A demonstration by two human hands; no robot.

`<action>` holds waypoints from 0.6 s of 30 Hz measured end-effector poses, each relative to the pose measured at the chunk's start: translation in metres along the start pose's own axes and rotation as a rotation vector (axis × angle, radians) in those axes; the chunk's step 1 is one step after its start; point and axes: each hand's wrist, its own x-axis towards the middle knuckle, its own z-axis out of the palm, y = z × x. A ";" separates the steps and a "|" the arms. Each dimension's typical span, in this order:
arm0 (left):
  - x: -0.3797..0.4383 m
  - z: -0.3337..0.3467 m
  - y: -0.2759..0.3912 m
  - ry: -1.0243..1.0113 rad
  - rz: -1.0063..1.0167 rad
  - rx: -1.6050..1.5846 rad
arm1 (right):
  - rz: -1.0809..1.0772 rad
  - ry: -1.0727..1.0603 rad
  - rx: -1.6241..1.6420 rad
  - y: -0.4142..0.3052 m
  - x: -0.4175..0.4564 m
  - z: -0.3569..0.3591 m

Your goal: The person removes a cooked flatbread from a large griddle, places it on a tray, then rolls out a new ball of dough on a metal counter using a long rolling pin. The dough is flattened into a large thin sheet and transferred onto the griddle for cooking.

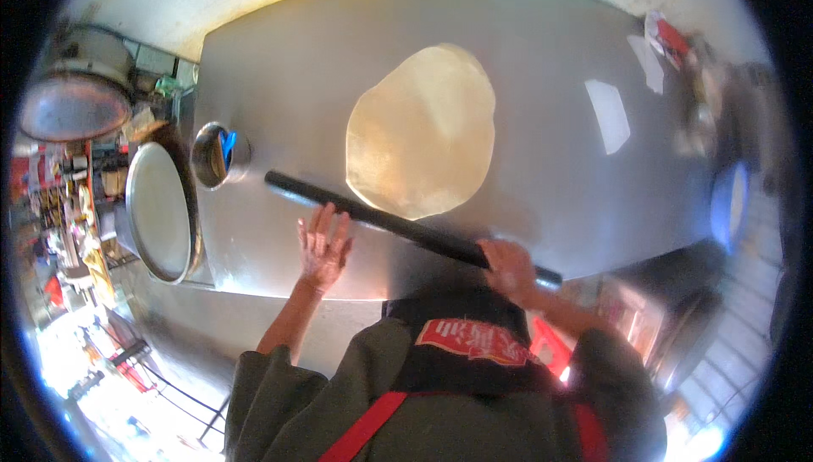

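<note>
A long dark rolling pin (406, 228) lies slantwise over the near part of a metal worktop, its left end farther from me. My right hand (508, 266) is closed around the pin near its right end. Against the pin's left half rests my left hand (324, 245), flat, with fingers extended and somewhat apart, the fingertips touching the pin and not wrapped round it. Just beyond the pin lies a large, thin, uneven sheet of dough (425, 132), its near edge close to the pin's middle.
The metal worktop (273, 93) meets a wall at its far side. On its left stands a round metal container (202, 157) with something blue inside. A large round pan (159, 213) is beyond the left edge. A blue-rimmed bowl (730, 208) and blurred items are at the right.
</note>
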 end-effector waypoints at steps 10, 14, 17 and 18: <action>0.030 0.043 0.134 0.311 -0.543 -0.063 | -0.548 0.190 -0.359 0.172 0.188 -0.144; 0.071 0.067 0.136 0.134 -0.995 0.194 | -0.522 0.250 -0.459 0.186 0.285 -0.124; 0.121 0.055 0.050 0.214 -1.076 0.414 | -0.476 0.457 -0.407 0.155 0.375 -0.099; 0.133 0.051 0.011 0.217 -1.098 0.378 | -0.527 0.564 -0.366 0.143 0.407 -0.095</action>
